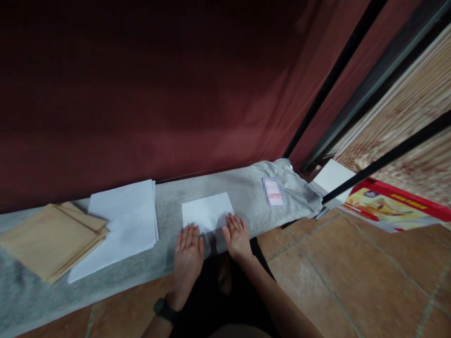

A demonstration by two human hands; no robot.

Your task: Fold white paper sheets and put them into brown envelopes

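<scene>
Beyond the brown envelopes (52,239) and white sheets (132,220) on your left, your left hand (189,253) lies palm down, fingers extended and close together, at the near left corner of the white paper (207,211) on the cloth-covered desk (243,180). Your right hand (237,237) lies flat at its near right corner, fingers straight, gripping nothing. Farther right is a blurred card (273,191).

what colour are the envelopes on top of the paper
The envelopes are plain tan-brown, seen in the head view.
</scene>
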